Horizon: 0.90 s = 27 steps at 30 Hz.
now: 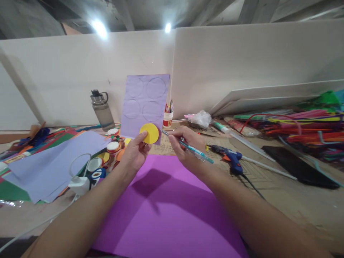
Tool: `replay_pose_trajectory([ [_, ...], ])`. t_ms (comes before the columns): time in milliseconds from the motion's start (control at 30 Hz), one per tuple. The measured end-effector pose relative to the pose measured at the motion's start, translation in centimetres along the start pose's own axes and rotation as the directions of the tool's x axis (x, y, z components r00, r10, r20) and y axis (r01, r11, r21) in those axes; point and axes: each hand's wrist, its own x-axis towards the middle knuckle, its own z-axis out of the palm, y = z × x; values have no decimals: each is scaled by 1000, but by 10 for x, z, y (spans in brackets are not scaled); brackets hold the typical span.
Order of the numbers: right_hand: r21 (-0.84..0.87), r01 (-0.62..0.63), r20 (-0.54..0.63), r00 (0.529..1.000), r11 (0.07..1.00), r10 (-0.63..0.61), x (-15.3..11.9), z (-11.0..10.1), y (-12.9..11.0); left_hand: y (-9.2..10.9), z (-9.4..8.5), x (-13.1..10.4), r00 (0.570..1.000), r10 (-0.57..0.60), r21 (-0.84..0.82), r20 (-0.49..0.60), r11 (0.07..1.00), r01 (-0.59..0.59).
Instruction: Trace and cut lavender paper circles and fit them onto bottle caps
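Big purple sheet: smooth, matt; paper or foam, can't tell. Above its far edge: lilac sheet, matt paper; yellow disc, smooth, flat finish; pen, clear and teal plastic, glossy. Left of the purple sheet: lilac papers, matt, smooth. Beyond it, to the left: bottle, translucent smoky body, looks plastic. Right of it: glue gun, blue plastic; cardboard, brown, matt. Beyond it, right: bag, thin clear plastic, crinkled, glossy.
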Motion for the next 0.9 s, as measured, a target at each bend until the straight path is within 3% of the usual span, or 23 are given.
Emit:
replay_pose_trajectory([
  [300,-48,60,37,998,997,-59,1,0,4,-2,0,-3,999,15,45,33,999,-16],
  [767,-83,139,98,987,987,-130,-2,1,2,-1,3,-3,1000,4,12,-9,1000,-4],
  [900,-98,100,109,990,990,-90,-4,3,0,-1,1,-2,1000,3,-2,17,1000,-3],
])
